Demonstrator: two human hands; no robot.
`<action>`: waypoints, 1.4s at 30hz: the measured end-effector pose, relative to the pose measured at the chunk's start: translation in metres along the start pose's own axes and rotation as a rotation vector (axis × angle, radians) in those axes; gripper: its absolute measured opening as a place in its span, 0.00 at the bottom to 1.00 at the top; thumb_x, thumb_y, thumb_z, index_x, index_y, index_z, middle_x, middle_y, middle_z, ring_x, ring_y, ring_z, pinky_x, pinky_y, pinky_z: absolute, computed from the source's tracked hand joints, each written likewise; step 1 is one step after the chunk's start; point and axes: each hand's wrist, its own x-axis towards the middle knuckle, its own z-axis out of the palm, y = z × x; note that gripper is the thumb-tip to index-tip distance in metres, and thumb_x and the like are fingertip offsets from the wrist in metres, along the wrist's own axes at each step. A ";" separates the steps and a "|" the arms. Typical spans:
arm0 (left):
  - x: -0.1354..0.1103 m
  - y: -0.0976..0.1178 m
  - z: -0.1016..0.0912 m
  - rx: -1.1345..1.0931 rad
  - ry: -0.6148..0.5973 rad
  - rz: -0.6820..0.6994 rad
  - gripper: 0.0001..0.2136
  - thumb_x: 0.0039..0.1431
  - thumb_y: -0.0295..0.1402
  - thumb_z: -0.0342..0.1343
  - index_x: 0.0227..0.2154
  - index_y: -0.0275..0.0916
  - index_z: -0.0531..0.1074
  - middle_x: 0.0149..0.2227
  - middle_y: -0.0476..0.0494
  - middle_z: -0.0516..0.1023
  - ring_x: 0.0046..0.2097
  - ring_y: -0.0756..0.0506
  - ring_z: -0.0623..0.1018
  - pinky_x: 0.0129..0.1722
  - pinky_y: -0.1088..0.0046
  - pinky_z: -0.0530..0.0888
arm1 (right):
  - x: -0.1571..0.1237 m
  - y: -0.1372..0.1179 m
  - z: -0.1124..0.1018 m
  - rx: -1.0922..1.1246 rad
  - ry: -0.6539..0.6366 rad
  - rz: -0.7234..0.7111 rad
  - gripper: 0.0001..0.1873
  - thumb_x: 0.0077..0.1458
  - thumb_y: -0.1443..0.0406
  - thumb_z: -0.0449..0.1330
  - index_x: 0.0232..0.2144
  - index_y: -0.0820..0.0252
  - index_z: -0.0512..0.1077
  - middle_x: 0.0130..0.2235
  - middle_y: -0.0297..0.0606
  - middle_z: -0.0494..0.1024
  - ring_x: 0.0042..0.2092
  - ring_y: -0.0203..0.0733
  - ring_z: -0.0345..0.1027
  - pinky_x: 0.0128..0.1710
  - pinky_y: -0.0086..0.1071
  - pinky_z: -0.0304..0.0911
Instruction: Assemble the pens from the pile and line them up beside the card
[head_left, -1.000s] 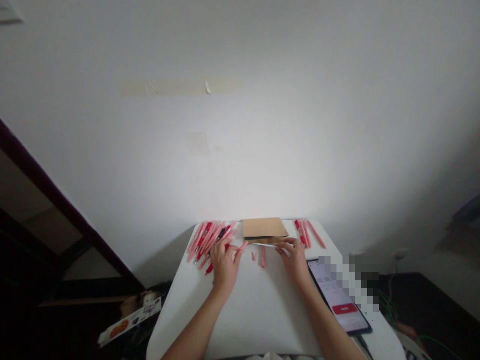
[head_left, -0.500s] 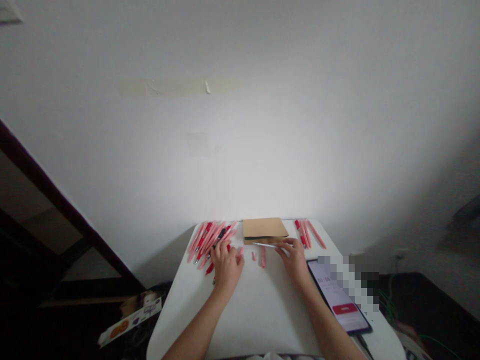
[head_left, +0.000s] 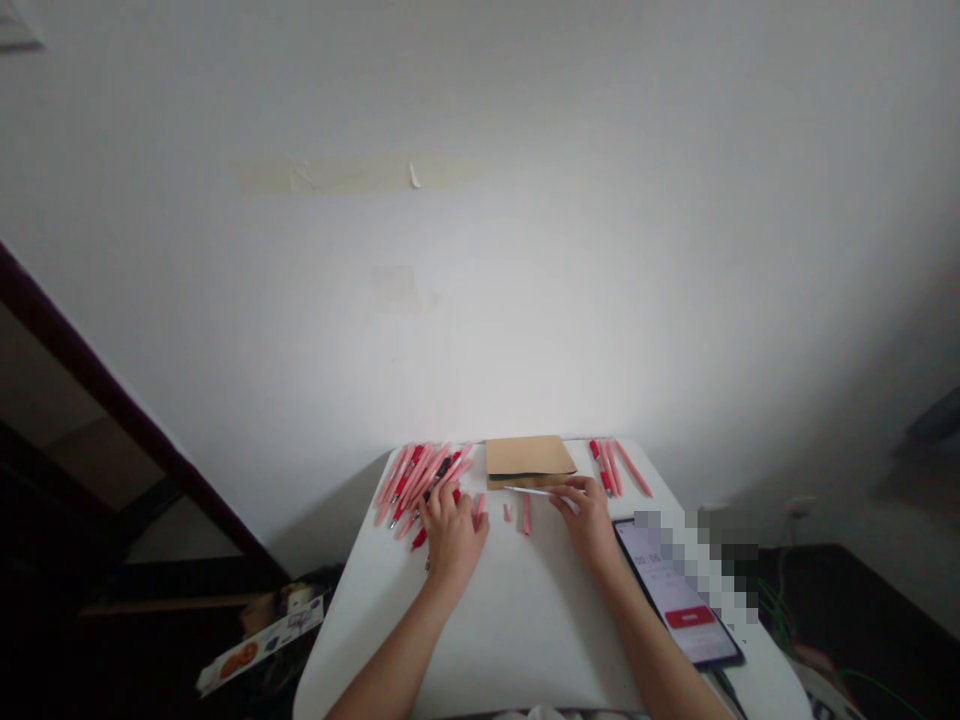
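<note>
My right hand (head_left: pixel 585 515) pinches a thin white pen refill (head_left: pixel 527 490), which points left along the front edge of the brown notebook (head_left: pixel 529 457). Fingers curled, my left hand (head_left: pixel 455 530) rests by the pile of pink, red and dark pens (head_left: pixel 424 475). A short pink pen part (head_left: pixel 481 503) shows at its thumb and looks held there. Between my hands lie a small pink pen piece (head_left: pixel 508 513) and a longer pink pen barrel (head_left: pixel 526 515), both on the white table.
At the back right of the table (head_left: pixel 525 640) lie a few pink and red pens (head_left: pixel 611 468). A phone (head_left: pixel 675 595) with a lit screen is beside my right forearm, its cable at the table edge. The wall (head_left: pixel 480 300) stands behind the table.
Almost nothing differs. My left hand has shifted very slightly, its thumb lower against the pink pen part. My right hand keeps the refill in place.
</note>
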 end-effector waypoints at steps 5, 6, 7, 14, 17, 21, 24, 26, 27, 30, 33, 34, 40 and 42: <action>0.000 0.000 -0.001 0.063 0.003 0.024 0.04 0.50 0.31 0.62 0.26 0.39 0.72 0.47 0.36 0.72 0.54 0.33 0.68 0.56 0.43 0.63 | 0.000 -0.003 -0.001 0.001 0.000 0.007 0.16 0.60 0.56 0.56 0.34 0.55 0.82 0.42 0.47 0.74 0.47 0.52 0.67 0.50 0.51 0.65; 0.000 -0.001 -0.001 0.077 0.007 0.028 0.04 0.50 0.31 0.62 0.26 0.39 0.73 0.47 0.36 0.72 0.53 0.33 0.68 0.55 0.43 0.64 | 0.000 -0.004 -0.001 -0.001 -0.003 0.007 0.16 0.60 0.56 0.56 0.34 0.55 0.82 0.42 0.47 0.74 0.47 0.52 0.67 0.50 0.51 0.65; 0.000 -0.001 -0.001 0.089 0.011 0.030 0.04 0.51 0.31 0.62 0.27 0.39 0.73 0.46 0.36 0.72 0.53 0.33 0.68 0.55 0.43 0.64 | 0.000 -0.004 -0.002 -0.003 -0.007 0.006 0.16 0.60 0.56 0.56 0.34 0.55 0.82 0.42 0.47 0.74 0.47 0.52 0.67 0.50 0.51 0.64; 0.001 -0.003 0.002 -0.019 0.041 0.083 0.05 0.56 0.32 0.60 0.35 0.40 0.76 0.48 0.36 0.70 0.54 0.35 0.68 0.55 0.47 0.66 | -0.001 -0.004 -0.002 -0.005 -0.025 0.011 0.15 0.59 0.56 0.56 0.34 0.55 0.82 0.42 0.46 0.74 0.47 0.51 0.67 0.50 0.50 0.64; 0.001 -0.003 0.004 -0.138 0.048 0.139 0.08 0.57 0.31 0.61 0.40 0.43 0.77 0.49 0.39 0.69 0.55 0.36 0.67 0.56 0.51 0.67 | -0.001 -0.004 -0.001 -0.007 -0.062 0.009 0.15 0.59 0.57 0.57 0.34 0.54 0.82 0.43 0.46 0.74 0.47 0.51 0.66 0.50 0.48 0.63; 0.001 -0.002 0.006 -0.211 0.043 0.172 0.08 0.57 0.30 0.61 0.39 0.45 0.78 0.49 0.41 0.68 0.54 0.38 0.67 0.56 0.53 0.67 | -0.001 -0.005 -0.002 0.010 -0.092 0.014 0.13 0.58 0.58 0.59 0.34 0.53 0.82 0.44 0.46 0.74 0.48 0.51 0.65 0.52 0.48 0.62; 0.000 -0.002 0.006 -0.222 0.045 0.171 0.07 0.57 0.29 0.61 0.37 0.46 0.79 0.49 0.42 0.69 0.54 0.38 0.67 0.55 0.53 0.67 | -0.001 -0.007 -0.002 0.020 -0.116 0.006 0.11 0.57 0.59 0.60 0.34 0.53 0.82 0.44 0.45 0.74 0.49 0.51 0.65 0.52 0.47 0.62; 0.000 -0.002 0.006 -0.229 0.051 0.170 0.06 0.57 0.29 0.61 0.36 0.46 0.79 0.49 0.42 0.69 0.54 0.38 0.67 0.55 0.53 0.67 | 0.000 -0.009 -0.002 0.021 -0.136 0.001 0.11 0.56 0.60 0.60 0.33 0.53 0.82 0.44 0.45 0.74 0.49 0.51 0.65 0.52 0.47 0.62; 0.000 -0.002 0.005 -0.232 0.053 0.171 0.05 0.57 0.29 0.61 0.35 0.46 0.80 0.49 0.42 0.69 0.53 0.38 0.67 0.55 0.53 0.67 | 0.000 -0.009 -0.002 0.019 -0.146 0.002 0.11 0.55 0.60 0.60 0.33 0.53 0.82 0.44 0.45 0.74 0.49 0.51 0.65 0.52 0.46 0.62; 0.000 -0.001 0.005 -0.235 0.052 0.174 0.05 0.57 0.29 0.61 0.33 0.46 0.80 0.48 0.42 0.70 0.53 0.39 0.67 0.55 0.53 0.67 | 0.000 -0.010 -0.002 0.011 -0.170 0.004 0.11 0.55 0.61 0.60 0.34 0.54 0.82 0.45 0.45 0.73 0.50 0.51 0.64 0.53 0.46 0.62; 0.001 0.000 0.004 -0.220 0.053 0.171 0.05 0.58 0.29 0.60 0.32 0.45 0.80 0.47 0.42 0.71 0.52 0.39 0.67 0.55 0.53 0.67 | -0.001 -0.010 -0.002 0.006 -0.176 -0.001 0.11 0.55 0.61 0.60 0.34 0.54 0.82 0.45 0.45 0.73 0.50 0.51 0.64 0.53 0.46 0.61; 0.001 0.000 0.003 -0.215 0.057 0.168 0.05 0.59 0.29 0.59 0.32 0.45 0.80 0.47 0.42 0.71 0.52 0.39 0.68 0.55 0.53 0.67 | -0.001 -0.010 -0.002 0.004 -0.174 -0.003 0.10 0.55 0.61 0.60 0.34 0.54 0.82 0.45 0.45 0.73 0.50 0.51 0.64 0.53 0.46 0.61; 0.000 -0.001 0.004 -0.169 0.086 0.132 0.04 0.58 0.30 0.60 0.33 0.43 0.79 0.47 0.40 0.72 0.52 0.38 0.68 0.55 0.52 0.67 | -0.001 -0.008 -0.002 -0.017 -0.144 0.005 0.09 0.55 0.62 0.61 0.34 0.54 0.82 0.45 0.45 0.74 0.49 0.50 0.65 0.52 0.45 0.62; 0.001 -0.002 0.004 -0.156 0.092 0.116 0.03 0.57 0.30 0.60 0.32 0.43 0.79 0.46 0.41 0.73 0.52 0.38 0.69 0.55 0.52 0.67 | -0.001 -0.008 -0.002 -0.023 -0.134 0.007 0.09 0.55 0.63 0.61 0.34 0.54 0.82 0.45 0.45 0.74 0.49 0.50 0.65 0.52 0.44 0.62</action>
